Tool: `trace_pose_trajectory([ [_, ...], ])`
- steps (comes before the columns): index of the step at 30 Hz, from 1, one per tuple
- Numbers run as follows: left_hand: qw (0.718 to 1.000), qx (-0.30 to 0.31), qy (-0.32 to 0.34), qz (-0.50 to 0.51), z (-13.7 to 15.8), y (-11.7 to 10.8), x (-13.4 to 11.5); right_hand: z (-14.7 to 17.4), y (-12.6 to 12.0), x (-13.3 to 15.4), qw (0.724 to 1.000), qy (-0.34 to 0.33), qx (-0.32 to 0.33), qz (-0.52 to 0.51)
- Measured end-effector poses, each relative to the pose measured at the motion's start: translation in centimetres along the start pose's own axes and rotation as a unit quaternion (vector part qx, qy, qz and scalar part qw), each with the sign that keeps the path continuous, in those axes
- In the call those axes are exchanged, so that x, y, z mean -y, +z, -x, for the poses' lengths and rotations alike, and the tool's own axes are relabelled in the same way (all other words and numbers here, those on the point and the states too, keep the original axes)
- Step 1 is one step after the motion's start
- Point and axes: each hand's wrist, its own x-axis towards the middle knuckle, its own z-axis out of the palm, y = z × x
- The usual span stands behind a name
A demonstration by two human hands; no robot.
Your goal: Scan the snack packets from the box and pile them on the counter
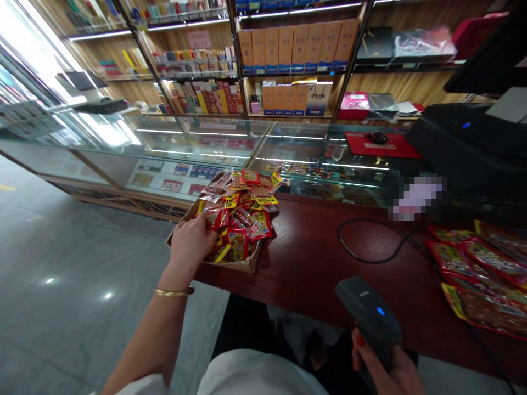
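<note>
My left hand (190,244) reaches to the left side of a cardboard box (242,265) at the counter's front edge. The box is heaped with small red and yellow snack packets (246,222). My left fingers are closed at a red snack packet (217,218) on the near left of the heap; their tips are partly hidden. In my right hand (385,368), low in the view, is a dark barcode scanner (368,307) with a blue light, its head pointing up and left over the counter edge.
On the dark red wooden counter (304,258), a black cable (349,255) loops near larger snack bags (481,274) at the right. Behind stands a glass display case (197,145). A red mouse pad (382,145) and dark checkout equipment (465,148) occupy the back right.
</note>
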Motion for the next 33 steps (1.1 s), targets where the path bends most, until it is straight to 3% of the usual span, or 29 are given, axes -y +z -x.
trace_pose_trajectory([
  [4, 0.997, 0.005, -0.014, 0.070, 1.0, -0.8, 1.0, -0.3, -0.3, -0.8, 0.999, -0.024, 0.026, -0.009],
  [7, 0.974, -0.142, 0.008, 0.175, 2.3, -2.2, 0.1, -0.3, -0.4, -1.0, 0.999, -0.015, 0.024, -0.021],
  [9, 0.930, -0.251, 0.056, 0.262, 3.5, -3.1, -2.2, -0.1, -0.4, -0.9, 0.999, 0.003, 0.010, -0.030],
  [10, 0.908, -0.269, 0.086, 0.310, 4.3, -3.2, -3.8, 0.0, -0.4, -0.8, 0.999, 0.013, -0.001, -0.036],
  [12, 0.875, -0.216, 0.144, 0.409, 5.8, -2.6, -7.5, 0.2, -0.4, -0.6, 0.998, 0.024, -0.023, -0.051],
  [15, 0.828, -0.041, 0.197, 0.523, 7.5, 0.6, -12.9, 0.4, -0.3, -0.5, 0.996, 0.023, -0.051, -0.063],
  [17, 0.796, 0.035, 0.219, 0.563, 8.3, 3.3, -15.4, 0.5, -0.3, -0.5, 0.996, 0.016, -0.053, -0.067],
  [19, 0.771, 0.073, 0.241, 0.585, 8.6, 5.9, -16.8, 0.7, -0.4, -0.4, 0.996, 0.016, -0.054, -0.074],
  [22, 0.757, 0.089, 0.247, 0.598, 8.7, 8.9, -17.4, 1.1, -0.3, -0.2, 0.995, 0.032, -0.053, -0.084],
  [25, 0.778, 0.045, 0.212, 0.590, 8.7, 10.9, -17.5, 1.2, -0.1, -0.3, 0.995, 0.039, -0.049, -0.084],
  [28, 0.790, 0.018, 0.160, 0.592, 8.7, 11.8, -17.5, 1.0, -0.1, -0.7, 0.997, 0.026, -0.025, -0.074],
  [33, 0.778, 0.058, 0.147, 0.608, 8.5, 12.0, -17.5, 0.5, 0.1, -0.3, 0.999, 0.015, 0.029, -0.042],
])
